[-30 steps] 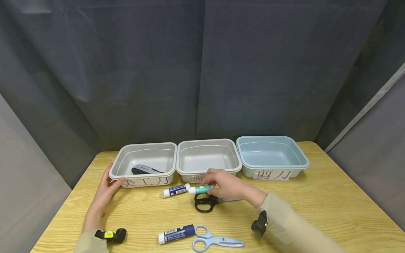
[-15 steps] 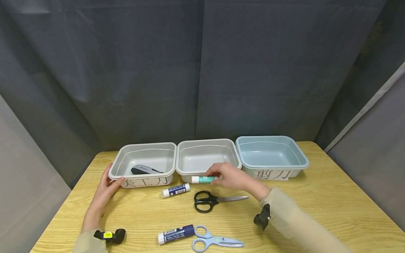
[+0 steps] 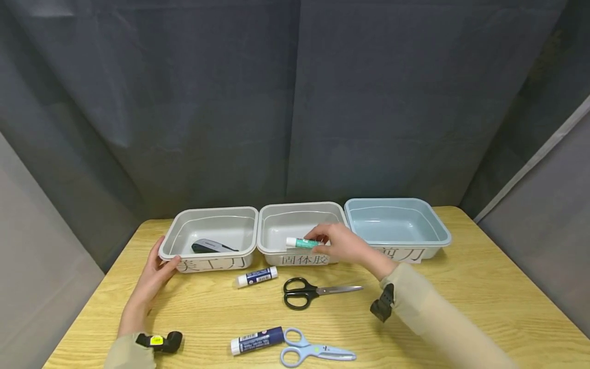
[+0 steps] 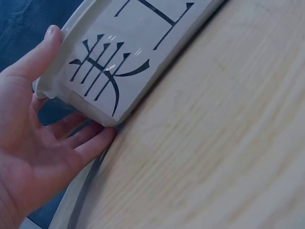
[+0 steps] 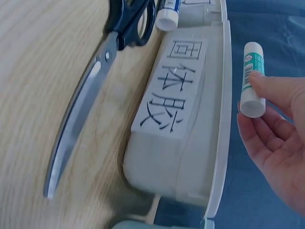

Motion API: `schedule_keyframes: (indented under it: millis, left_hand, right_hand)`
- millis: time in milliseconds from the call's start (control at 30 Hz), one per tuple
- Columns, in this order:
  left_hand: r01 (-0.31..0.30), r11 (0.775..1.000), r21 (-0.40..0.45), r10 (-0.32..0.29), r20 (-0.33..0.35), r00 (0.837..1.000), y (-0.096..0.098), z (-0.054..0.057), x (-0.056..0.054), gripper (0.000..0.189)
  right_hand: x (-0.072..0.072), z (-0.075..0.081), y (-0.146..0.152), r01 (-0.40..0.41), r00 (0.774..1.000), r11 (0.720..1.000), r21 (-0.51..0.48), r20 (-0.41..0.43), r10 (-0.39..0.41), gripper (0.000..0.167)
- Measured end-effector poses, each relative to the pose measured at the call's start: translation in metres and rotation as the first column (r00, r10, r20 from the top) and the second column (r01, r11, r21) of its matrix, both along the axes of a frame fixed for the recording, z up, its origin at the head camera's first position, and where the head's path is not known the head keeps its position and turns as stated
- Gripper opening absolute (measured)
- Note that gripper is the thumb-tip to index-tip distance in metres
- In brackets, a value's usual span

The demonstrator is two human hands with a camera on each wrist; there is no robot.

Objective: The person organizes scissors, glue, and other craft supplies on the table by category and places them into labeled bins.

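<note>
- We wear plain, pale beige sleeves on both arms; the left sleeve (image 3: 130, 353) shows only a short stretch, the right sleeve (image 3: 430, 310) a long one.
- Our right sleeve is loose and lightly creased near the cuff.
- At our left cuff sits a small black camera (image 3: 174, 342) with a rounded end.
- Beside it we carry a bright yellow label (image 3: 156, 340), its dark marks too small to read.
- At our right cuff is a chunky, all-black wrist camera (image 3: 381, 309).
- Our left hand (image 3: 154, 274) and right hand (image 3: 342, 243) are bare.
</note>
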State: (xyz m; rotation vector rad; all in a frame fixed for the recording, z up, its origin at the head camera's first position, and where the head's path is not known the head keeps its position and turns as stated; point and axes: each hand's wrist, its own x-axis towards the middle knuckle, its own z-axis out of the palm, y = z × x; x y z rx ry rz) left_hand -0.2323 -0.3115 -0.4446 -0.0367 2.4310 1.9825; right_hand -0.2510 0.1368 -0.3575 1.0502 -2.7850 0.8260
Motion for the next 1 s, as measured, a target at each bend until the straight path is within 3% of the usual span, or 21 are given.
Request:
schedule_keyframes:
  millis: [500, 1000]
  left_hand:
    - [-0.007, 1.000, -0.002, 0.007, 0.015, 1.000, -0.001, 0.000, 0.002, 0.080]
    - [-0.015, 1.000, 0.008, 0.015, 0.000, 1.000, -0.002, -0.002, 0.003, 0.078]
  right_hand:
    - [-0.028, -0.007, 0.004, 0.166, 0.986, 0.986, -0.023, 0.008, -0.166, 0.024]
    - [-0.044, -0.022, 0.000, 0.237, 0.970, 0.972, -0.003, 0.052, -0.236, 0.018]
